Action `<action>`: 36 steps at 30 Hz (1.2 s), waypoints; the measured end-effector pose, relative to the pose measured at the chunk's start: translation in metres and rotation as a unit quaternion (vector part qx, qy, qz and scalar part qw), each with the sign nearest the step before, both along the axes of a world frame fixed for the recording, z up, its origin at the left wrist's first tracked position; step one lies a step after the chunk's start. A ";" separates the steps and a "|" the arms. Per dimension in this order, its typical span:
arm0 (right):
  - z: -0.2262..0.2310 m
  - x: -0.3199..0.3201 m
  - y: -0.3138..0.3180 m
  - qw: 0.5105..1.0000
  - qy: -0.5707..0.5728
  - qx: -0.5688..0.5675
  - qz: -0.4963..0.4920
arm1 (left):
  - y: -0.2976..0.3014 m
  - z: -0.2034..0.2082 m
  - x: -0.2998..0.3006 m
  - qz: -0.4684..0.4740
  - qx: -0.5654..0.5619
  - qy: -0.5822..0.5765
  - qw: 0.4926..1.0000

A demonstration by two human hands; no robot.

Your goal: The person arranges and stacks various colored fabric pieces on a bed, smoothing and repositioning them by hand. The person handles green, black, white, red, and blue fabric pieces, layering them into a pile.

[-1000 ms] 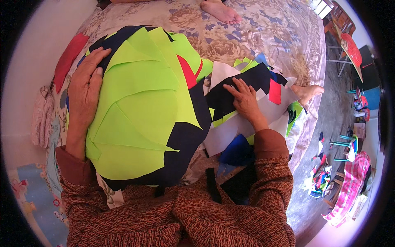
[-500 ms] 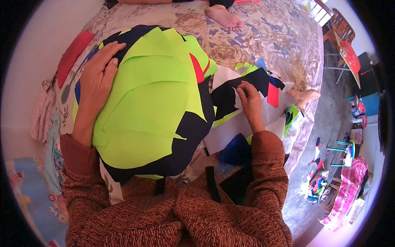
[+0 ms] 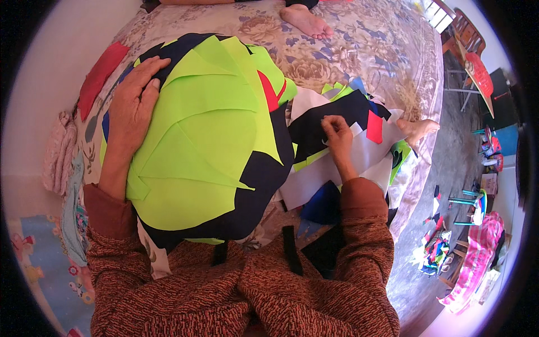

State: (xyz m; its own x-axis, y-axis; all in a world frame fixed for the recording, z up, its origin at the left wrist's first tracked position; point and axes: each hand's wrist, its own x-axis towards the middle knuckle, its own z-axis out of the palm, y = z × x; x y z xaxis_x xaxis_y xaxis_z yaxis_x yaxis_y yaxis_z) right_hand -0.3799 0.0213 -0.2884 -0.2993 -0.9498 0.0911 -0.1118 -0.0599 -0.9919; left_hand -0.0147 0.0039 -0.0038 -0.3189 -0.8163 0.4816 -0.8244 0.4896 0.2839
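A thick stack of cut cloth pieces, neon green over navy with a red one near its top, lies on the flowered bedspread. My left hand rests flat on the stack's upper left edge, fingers spread. To the right, my right hand pinches at a black cloth piece lying among white, green, blue and red scraps. Whether its fingers hold anything is hidden.
Another person's bare foot rests on the bed at the top, and a second foot shows at the bed's right edge. Red cloth and pink cloth lie left. Chairs and cluttered toys stand on the floor to the right.
The green stack and my left hand have shifted up and right in view. My right hand has moved slightly up along the black piece, its fingers closing into a pinch.
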 end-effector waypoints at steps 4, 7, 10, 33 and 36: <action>0.018 -0.009 0.003 0.994 0.076 0.054 -0.056 | 0.000 0.000 0.001 0.005 -0.002 -0.004 1.000; 0.042 0.006 0.019 0.823 0.564 0.059 -0.031 | 0.000 0.002 0.002 0.002 -0.007 -0.013 1.000; 0.033 0.011 0.021 0.834 0.551 0.035 -0.022 | -0.003 -0.002 0.003 0.003 -0.004 -0.007 1.000; 0.027 0.032 -0.044 0.809 0.579 0.004 0.099 | 0.001 0.000 0.000 0.004 -0.042 -0.008 0.999; 0.029 0.018 -0.037 0.836 0.542 -0.043 0.077 | 0.001 0.000 0.002 0.011 -0.044 -0.009 0.999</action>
